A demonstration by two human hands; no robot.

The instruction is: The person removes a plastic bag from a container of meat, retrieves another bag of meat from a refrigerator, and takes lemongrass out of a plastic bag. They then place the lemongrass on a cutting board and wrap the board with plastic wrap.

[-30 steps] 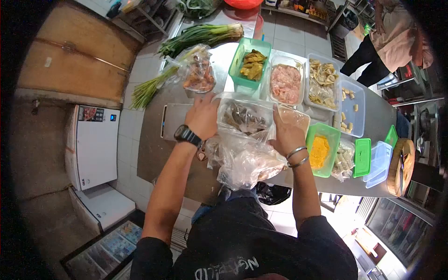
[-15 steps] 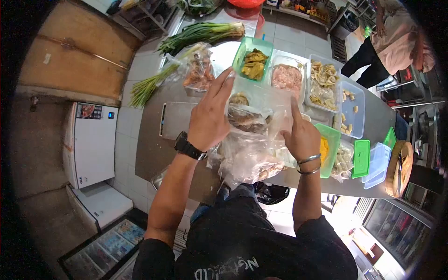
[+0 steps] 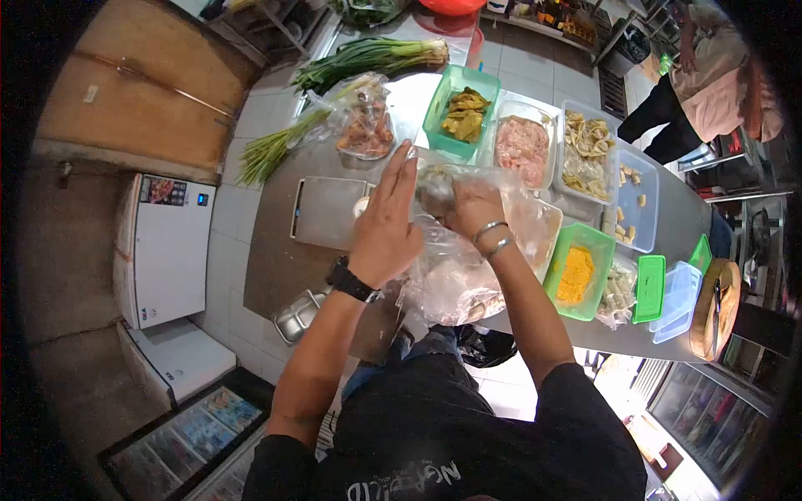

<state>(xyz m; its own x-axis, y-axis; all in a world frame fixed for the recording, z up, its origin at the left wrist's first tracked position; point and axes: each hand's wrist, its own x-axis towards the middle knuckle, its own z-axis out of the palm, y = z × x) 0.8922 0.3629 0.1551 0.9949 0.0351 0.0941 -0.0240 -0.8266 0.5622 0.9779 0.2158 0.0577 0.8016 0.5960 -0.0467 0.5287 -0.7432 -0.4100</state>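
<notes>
Clear plastic bags (image 3: 451, 280) with pale contents lie at the near middle of the steel table. My left hand (image 3: 388, 217), with a black watch, is raised at their left side, its fingers stretched out close together. My right hand (image 3: 474, 207), with two metal bangles, reaches over the bags with its fingers curled down at the plastic; the fingertips are hidden. Beyond the hands stand a green container of yellow-brown pieces (image 3: 464, 115) and a clear tub of pink minced meat (image 3: 522, 150). A steel tray (image 3: 324, 213) lies left of my left hand.
Spring onions (image 3: 372, 63) and a bag of brown pieces (image 3: 366, 132) lie at the back left. On the right are tubs of pale slices (image 3: 586, 150), a green tub of yellow paste (image 3: 576, 274), lids (image 3: 649, 288) and a round board with a knife (image 3: 715, 309). A person (image 3: 706, 83) stands back right.
My right hand has moved left and curled down onto the bags. The clear bag between my hands is lower, and the green tub of yellow paste is now uncovered from behind my right hand.
</notes>
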